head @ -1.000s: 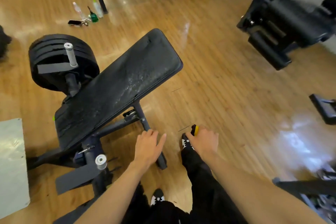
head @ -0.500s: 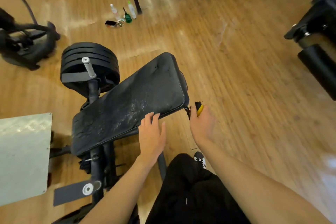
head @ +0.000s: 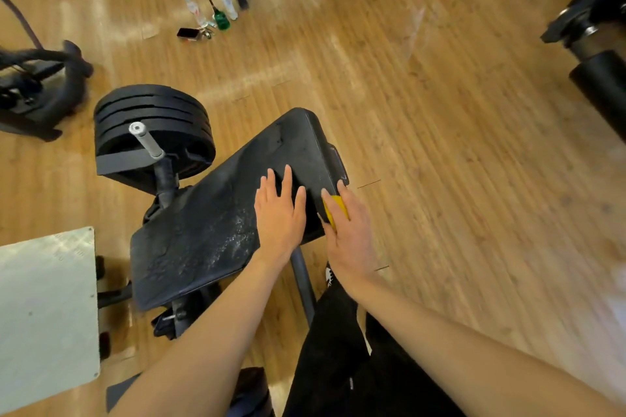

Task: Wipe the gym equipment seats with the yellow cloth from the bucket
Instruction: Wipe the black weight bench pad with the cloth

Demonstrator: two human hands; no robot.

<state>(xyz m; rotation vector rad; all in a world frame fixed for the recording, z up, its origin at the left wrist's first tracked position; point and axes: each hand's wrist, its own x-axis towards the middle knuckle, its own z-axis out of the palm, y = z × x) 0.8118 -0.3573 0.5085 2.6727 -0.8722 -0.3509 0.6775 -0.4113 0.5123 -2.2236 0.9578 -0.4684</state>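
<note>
The left hand (head: 279,213) is lying flat on the black seat pad (head: 189,247), fingers spread and straight, pressing down near the pad's 3 o'clock end. Just beside it, at about 4 o'clock from the pad's middle, the right hand (head: 350,237) is reaching the pad's edge with the yellow cloth (head: 336,210) pinched between thumb and forefinger. Only a small bunched strip of yellow is showing, and it is touching or very nearly touching the side of the pad; which of the two is hard to tell.

Judging by the surface, the wiping of this seat is only getting under way. The pad is looking worn and dull, and a patch of whitish speckling (head: 237,230) is sitting toward its centre and 7 o'clock side – nothing there is reading as freshly wiped. The cloth is staying bunched in the fingers rather than spread over the upholstery, so the top face is probably waiting for its first real pass.

The bucket is not appearing anywhere in view. Other dark machines are showing at 9 o'clock and 2 o'clock of the frame, cut off by the borders, so whether their seats are done cannot be told. Weight plates (head: 152,112) are stacking at 10 o'clock of the pad, and small bottles (head: 223,8) are standing on the wooden floor (head: 440,179) toward 12 o'clock.
</note>
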